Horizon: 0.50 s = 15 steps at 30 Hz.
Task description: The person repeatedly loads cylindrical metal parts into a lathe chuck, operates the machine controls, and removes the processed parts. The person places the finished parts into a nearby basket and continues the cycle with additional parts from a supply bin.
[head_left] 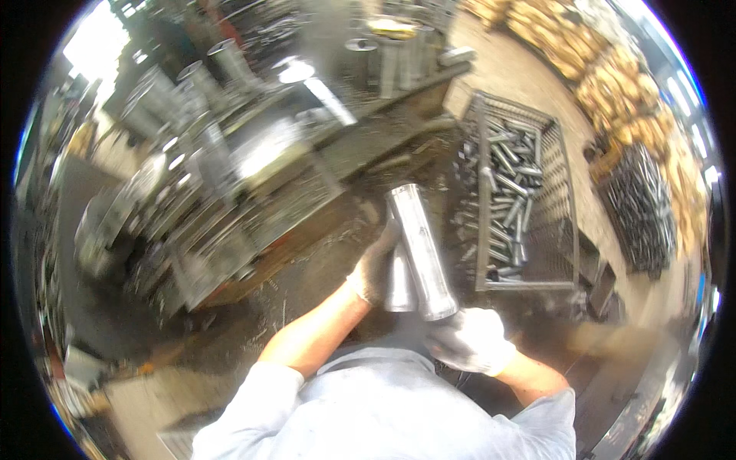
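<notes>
A shiny metal tube with a flared lower end slants across the space in front of my chest. Behind it and partly covered is a second, shorter-looking metal tube. My left hand, in a dirty work glove, is closed around the tubes from the left side; its fingertips are hidden behind the metal. At the flared end, my right hand in a whitish glove touches or lies right beside the rim. Its fingers are blurred and partly hidden, so I cannot tell whether they grip the tube.
A metal crate holding many short metal tubes stands to the right. On the left is a machine with metal cylinders standing behind it. Farther right are a dark bin of rods and stacked yellowish sacks.
</notes>
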Tool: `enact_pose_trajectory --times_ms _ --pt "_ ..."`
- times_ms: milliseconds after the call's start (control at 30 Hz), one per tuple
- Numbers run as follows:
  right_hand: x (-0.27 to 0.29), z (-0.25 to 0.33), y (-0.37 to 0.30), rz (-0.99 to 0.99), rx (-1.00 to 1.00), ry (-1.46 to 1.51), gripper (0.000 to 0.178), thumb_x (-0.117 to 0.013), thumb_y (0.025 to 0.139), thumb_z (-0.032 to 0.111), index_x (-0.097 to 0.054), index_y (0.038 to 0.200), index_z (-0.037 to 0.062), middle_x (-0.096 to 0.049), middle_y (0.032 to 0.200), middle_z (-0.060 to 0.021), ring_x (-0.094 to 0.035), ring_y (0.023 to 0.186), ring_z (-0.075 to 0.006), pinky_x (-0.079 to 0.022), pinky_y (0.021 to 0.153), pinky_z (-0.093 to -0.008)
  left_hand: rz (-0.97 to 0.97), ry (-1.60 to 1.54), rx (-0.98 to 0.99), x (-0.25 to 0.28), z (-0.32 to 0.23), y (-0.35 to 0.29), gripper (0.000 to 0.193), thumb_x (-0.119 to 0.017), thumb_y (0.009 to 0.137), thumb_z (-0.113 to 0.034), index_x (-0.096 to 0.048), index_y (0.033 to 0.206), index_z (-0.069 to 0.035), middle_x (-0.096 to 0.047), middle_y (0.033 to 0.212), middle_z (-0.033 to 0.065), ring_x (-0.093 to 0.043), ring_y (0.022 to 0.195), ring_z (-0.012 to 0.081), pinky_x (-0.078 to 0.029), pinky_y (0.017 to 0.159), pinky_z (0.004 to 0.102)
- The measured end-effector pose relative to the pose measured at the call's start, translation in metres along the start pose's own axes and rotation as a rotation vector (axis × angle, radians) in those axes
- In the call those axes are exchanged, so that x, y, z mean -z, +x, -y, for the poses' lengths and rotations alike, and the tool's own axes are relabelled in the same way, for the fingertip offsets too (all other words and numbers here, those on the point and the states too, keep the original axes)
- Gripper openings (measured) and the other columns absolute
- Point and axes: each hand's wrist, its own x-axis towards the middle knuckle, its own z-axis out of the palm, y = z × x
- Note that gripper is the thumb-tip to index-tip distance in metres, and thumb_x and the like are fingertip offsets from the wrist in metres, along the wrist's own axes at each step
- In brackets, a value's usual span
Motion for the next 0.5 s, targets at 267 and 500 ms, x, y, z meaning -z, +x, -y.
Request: enact_pose_trajectory --times_ms 267,500 --pt "-0.094 0.088 0.157 0.208 -0.631 0.985 0.056 -0.086 0.075 0.011 -0.068 0.127 -0.0005 -0.077 0.108 -0.0125 -0.074 0.094 -0.0212 -0.061 0.085 -0.0349 -0.568 1.169 -0.793 -0.042 -0.063 -0.213 0.068 -0.087 0.088 -0.034 -0.059 0.141 -0.003 -0.07 0.122 0.0079 -0.067 0.109 0.0191 -0.054 0.099 0.0367" --pt "-0.163 0.114 0.263 0.242 -0.304 0.946 0.045 -0.088 0.075 0.017 -0.071 0.116 0.0061 -0.077 0.105 -0.0053 -0.072 0.094 -0.0164 -0.059 0.087 -0.035 -1.1 1.515 -1.397 -0.046 -0.13 -0.335 0.043 -0.089 0.081 -0.01 -0.066 0.116 -0.002 -0.073 0.104 0.0056 -0.071 0.095 0.0173 -0.059 0.087 0.0356"
